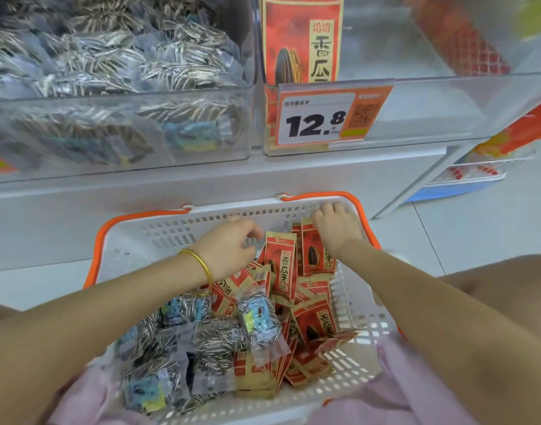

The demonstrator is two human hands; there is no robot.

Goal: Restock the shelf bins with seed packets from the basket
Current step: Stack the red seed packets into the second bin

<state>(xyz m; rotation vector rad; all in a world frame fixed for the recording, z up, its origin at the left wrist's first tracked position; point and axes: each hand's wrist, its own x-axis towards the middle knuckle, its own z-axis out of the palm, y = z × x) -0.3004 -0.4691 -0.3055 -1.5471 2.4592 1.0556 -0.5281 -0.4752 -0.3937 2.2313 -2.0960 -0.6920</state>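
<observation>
Red packets (pixel 316 256) standing at the far end of the basket (pixel 171 228) lie under the right hand (pixel 336 223), whose fingers (pixel 321 213) curl over their tops. The left hand (pixel 229 245) is just beside them with fingers (pixel 250 233) bent; I cannot tell if they pinch anything. Clear striped packets (pixel 207 335) fill the near side. Picking up seems to be the step in hand. Next comes lifting the bunch into the almost bare right bin (pixel 447 111).

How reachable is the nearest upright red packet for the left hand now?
Likely yes. The left hand sits right beside the upright red packet, whose top edge stands clear of the pile in the basket. The right hand is at the neighbouring packet, not between them.
</observation>
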